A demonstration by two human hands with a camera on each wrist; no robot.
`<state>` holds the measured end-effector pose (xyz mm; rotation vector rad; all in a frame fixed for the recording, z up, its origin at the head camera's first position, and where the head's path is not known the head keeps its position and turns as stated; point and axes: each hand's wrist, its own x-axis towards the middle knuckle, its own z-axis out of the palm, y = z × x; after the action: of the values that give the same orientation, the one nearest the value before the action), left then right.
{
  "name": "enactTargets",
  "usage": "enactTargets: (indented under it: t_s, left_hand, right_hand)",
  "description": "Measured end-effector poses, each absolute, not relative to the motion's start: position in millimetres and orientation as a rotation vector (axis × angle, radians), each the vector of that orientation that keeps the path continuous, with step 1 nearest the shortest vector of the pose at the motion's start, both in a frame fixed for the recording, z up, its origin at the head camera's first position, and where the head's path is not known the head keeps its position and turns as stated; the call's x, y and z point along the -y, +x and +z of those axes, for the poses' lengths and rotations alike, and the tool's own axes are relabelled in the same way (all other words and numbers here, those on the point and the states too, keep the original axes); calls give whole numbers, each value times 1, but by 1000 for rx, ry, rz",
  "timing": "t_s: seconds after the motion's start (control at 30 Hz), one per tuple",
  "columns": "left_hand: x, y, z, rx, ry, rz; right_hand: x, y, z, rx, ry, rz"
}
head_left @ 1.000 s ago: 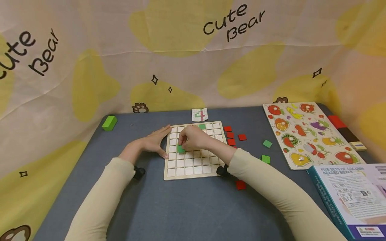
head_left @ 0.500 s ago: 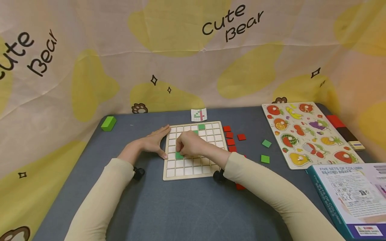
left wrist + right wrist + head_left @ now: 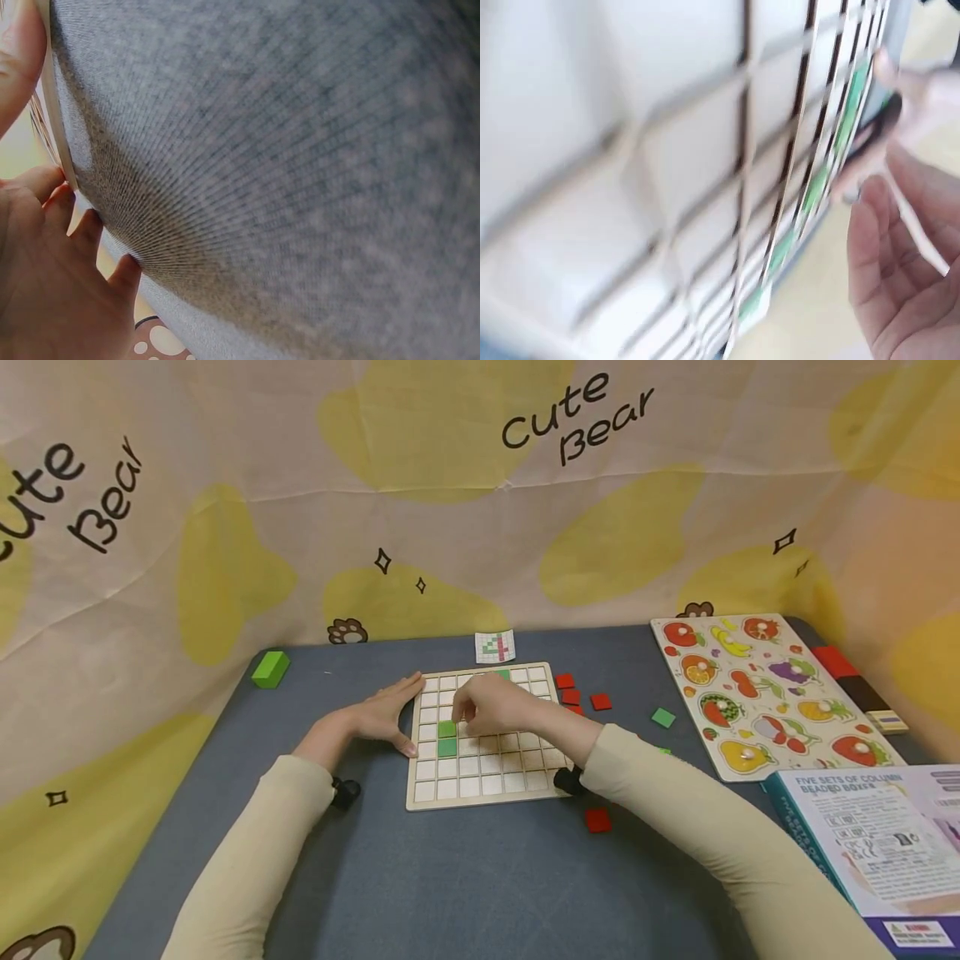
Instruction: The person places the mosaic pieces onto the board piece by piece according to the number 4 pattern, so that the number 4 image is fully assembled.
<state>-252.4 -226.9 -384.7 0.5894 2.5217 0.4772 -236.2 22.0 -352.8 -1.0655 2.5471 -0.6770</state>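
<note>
In the head view my left hand [image 3: 380,712] rests at the left side of a wooden grid board [image 3: 480,803], thumb and fingers spread along its edge. The left wrist view shows its fingertips against the grey table. Over the board's middle hovers my right hand [image 3: 495,703], fingers loosely bent, with nothing visible between them. Just left of it, two green square tiles, an upper tile [image 3: 447,729] and a lower tile [image 3: 447,747], fill neighbouring cells. Another green tile [image 3: 503,675] shows near the top edge. The right wrist view has several green tiles along the grid.
Red tiles [image 3: 601,702] lie right of the board, a lone red tile [image 3: 597,820] nearer the front. A loose green tile [image 3: 663,717] lies beside a fruit puzzle board [image 3: 757,693]. A pattern card [image 3: 495,647] stands behind; a green block [image 3: 271,669] is far left, a box [image 3: 862,843] right.
My right hand first moved slightly toward me to the lower green tile's cell, then lifted off toward the upper right, uncovering both neighbouring green tiles. The left hand stays put.
</note>
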Motion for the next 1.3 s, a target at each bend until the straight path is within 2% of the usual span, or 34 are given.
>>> enactTargets:
  t_s: [0.33,0.7,0.97,1.3]
  left_hand:
    - [226,-252,-385,-2524,595,486]
    - [230,-250,-385,-2523,623,512]
    - [229,-252,-387,-2529,619,505]
    - [229,-252,-387,-2532,609,492]
  right_hand:
    - [-123,-255,-325,-2482,-1001,-733]
    - [-220,-252,-337,-2380,-848,-695]
    - [-248,-252,-348,-2171,-805,-623]
    - [-249,-253,-353,-2098,-875,-408]
